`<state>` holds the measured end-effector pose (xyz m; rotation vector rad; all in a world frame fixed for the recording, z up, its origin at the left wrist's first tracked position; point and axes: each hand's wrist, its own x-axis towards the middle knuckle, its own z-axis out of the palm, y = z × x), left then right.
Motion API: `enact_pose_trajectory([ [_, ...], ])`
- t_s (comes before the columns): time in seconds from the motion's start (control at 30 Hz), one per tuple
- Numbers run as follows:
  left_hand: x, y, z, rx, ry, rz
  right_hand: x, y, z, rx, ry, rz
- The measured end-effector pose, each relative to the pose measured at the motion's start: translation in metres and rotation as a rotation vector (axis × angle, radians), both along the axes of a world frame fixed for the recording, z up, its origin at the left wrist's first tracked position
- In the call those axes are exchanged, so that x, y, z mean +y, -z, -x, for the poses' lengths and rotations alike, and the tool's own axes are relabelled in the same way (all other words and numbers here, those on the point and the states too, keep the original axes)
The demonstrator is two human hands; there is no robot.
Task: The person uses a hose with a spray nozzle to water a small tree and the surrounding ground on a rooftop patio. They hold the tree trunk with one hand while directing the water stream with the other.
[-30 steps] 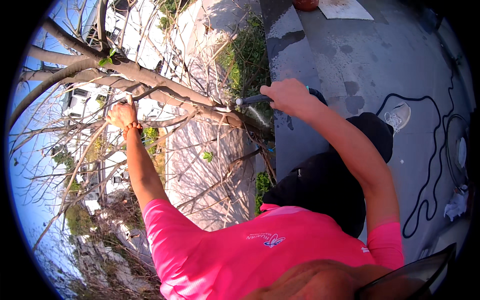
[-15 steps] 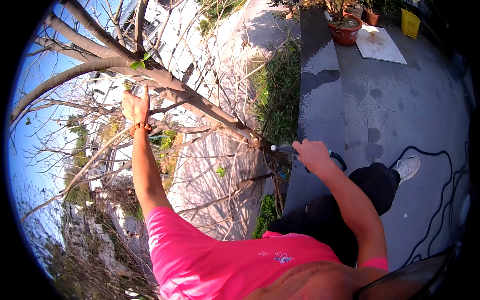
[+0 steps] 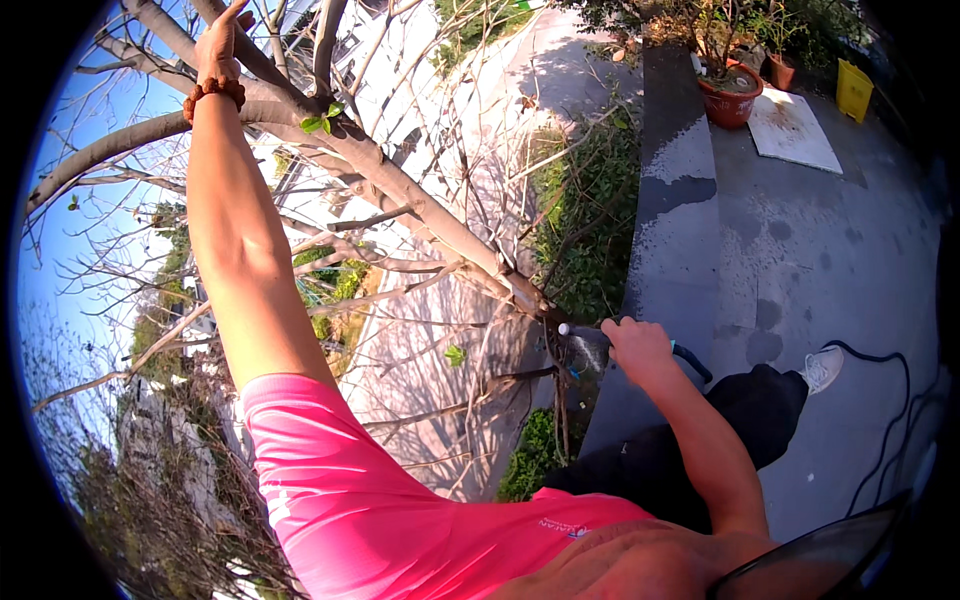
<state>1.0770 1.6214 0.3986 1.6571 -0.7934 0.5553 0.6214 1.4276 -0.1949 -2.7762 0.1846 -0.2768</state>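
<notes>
My left hand [image 3: 220,48] is stretched up to the far left, at the thick branches of a bare tree [image 3: 400,205]. Its fingers reach out past a limb; I cannot tell whether the palm touches the bark. A beaded bracelet [image 3: 213,97] circles that wrist. Near the tree's lower trunk, my right hand [image 3: 640,350] is closed round a hose nozzle [image 3: 578,331], its pale tip pointing left. A faint spray shows just below the nozzle. From behind the hand a dark hose [image 3: 692,362] curves away.
A grey ledge [image 3: 677,240] runs beside the tree and green shrubs [image 3: 590,220]. Further back are a red flowerpot [image 3: 732,97], a white board [image 3: 793,130] and a yellow container [image 3: 854,90]. More hose [image 3: 905,380] lies across the grey floor at right, by my shoe [image 3: 823,369].
My left arm has reached farther up and left along the tree, away from the lower branches. The ledge and pots have shifted right and down in view. The right hand keeps the nozzle.
</notes>
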Motion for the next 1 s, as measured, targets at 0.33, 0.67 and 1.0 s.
enact_pose_trajectory([
  [0.33,-0.004,0.006,-0.01,-0.217,-0.381,0.139,-0.016,-0.007,-0.002,0.016,0.083,-0.04],
  [0.67,-0.002,0.0,-0.024,-0.196,-0.419,0.093,-0.013,-0.008,-0.003,0.074,0.044,-0.074],
  [1.0,0.021,-0.018,-0.053,-0.179,-0.439,0.075,-0.009,-0.011,-0.004,0.245,-0.078,-0.1],
])
